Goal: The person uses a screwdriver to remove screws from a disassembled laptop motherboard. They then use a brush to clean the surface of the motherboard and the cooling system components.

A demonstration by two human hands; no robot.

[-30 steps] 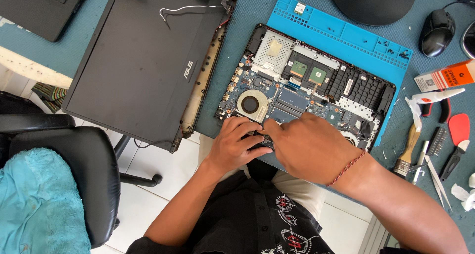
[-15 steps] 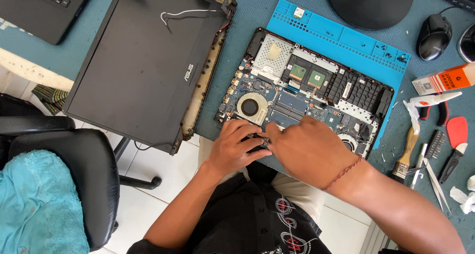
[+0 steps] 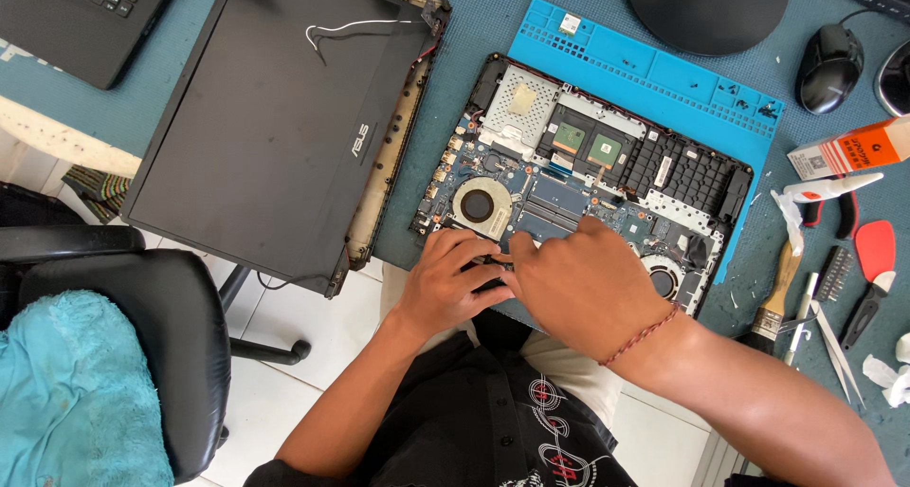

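Note:
An opened laptop base [image 3: 607, 165] lies on a blue work mat [image 3: 654, 70], its circuit board, round fan [image 3: 479, 205] and black heat pipes exposed. My left hand [image 3: 445, 283] and my right hand [image 3: 578, 283] rest together on the base's near edge. Their fingers meet over a small dark part between them. What that part is stays hidden under the fingers. A red string bracelet circles my right wrist.
A detached black laptop lid [image 3: 275, 117] lies left of the base. Another laptop [image 3: 85, 13] sits at the far left corner. A mouse [image 3: 828, 67], monitor stand [image 3: 706, 8], brush [image 3: 773, 293], tweezers, pry tools and a glue box [image 3: 848, 147] lie right. A black chair with a teal cloth [image 3: 76, 392] stands below left.
Both hands stay at the near edge of the base. The fingers shift only slightly; the view has drifted a little.

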